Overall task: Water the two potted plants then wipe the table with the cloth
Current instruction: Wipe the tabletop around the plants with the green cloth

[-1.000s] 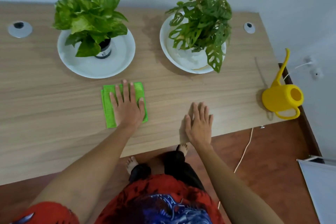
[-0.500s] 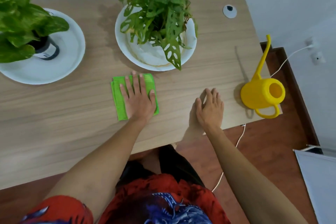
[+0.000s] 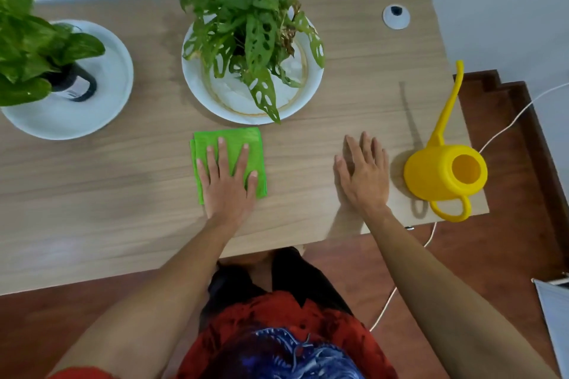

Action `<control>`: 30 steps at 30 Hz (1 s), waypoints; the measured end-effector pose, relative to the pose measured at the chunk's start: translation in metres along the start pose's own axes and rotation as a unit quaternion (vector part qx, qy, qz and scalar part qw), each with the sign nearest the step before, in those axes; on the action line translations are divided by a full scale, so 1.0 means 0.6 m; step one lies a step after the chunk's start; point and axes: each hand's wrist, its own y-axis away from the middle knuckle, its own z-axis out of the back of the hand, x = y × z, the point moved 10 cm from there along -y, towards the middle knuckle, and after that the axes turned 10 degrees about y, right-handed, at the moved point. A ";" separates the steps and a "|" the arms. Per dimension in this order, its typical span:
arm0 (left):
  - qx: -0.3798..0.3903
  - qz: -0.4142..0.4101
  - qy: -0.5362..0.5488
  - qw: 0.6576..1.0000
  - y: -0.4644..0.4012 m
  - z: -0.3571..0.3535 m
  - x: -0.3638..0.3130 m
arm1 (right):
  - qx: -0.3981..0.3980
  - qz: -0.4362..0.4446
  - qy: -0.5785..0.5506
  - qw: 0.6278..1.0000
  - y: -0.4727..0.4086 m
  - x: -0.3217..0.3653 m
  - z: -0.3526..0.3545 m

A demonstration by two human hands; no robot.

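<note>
A folded green cloth lies on the wooden table, just in front of the holey-leaved plant on its white plate. My left hand presses flat on the cloth with fingers spread, covering its near half. My right hand rests flat and empty on the table, a short gap left of the yellow watering can. The broad-leaved plant in a dark pot stands on another white plate at the far left.
The watering can stands at the table's right front corner, its long spout pointing away from me. A round cable grommet sits at the back right. A white cable runs across the red-brown floor, and a white object lies at the lower right.
My left hand has slid the cloth rightward along the table, from in front of the left plant to in front of the right plant. My right hand moved right, nearer the watering can.
</note>
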 end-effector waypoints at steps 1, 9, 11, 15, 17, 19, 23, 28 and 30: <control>0.002 0.004 -0.003 1.000 -0.001 -0.002 0.000 | 0.001 -0.002 0.002 1.000 -0.001 -0.004 -0.002; 0.028 0.023 0.007 0.999 -0.017 -0.026 -0.070 | -0.008 -0.003 -0.010 1.000 0.000 -0.008 -0.006; 0.027 0.021 0.009 0.999 -0.021 -0.033 -0.094 | -0.003 0.000 -0.015 1.000 -0.002 -0.009 -0.008; 0.031 0.011 0.010 0.999 -0.027 -0.046 -0.142 | -0.015 0.014 -0.025 0.999 -0.003 -0.012 -0.005; 0.037 0.003 0.009 0.999 -0.030 -0.055 -0.169 | -0.016 0.027 -0.029 0.999 -0.004 -0.014 -0.005; 0.041 -0.008 0.010 0.999 -0.033 -0.062 -0.198 | -0.011 0.036 -0.027 0.999 -0.005 -0.019 -0.006; 0.070 -0.014 0.013 0.997 -0.037 -0.069 -0.224 | 0.032 0.031 -0.032 0.998 -0.009 -0.023 -0.010; 0.023 -0.034 0.102 0.994 -0.020 -0.016 -0.185 | 0.047 -0.010 -0.089 0.995 -0.015 0.014 0.006; -0.014 -0.002 0.122 0.992 -0.010 0.008 -0.134 | 0.029 0.006 -0.106 0.994 -0.019 0.061 0.014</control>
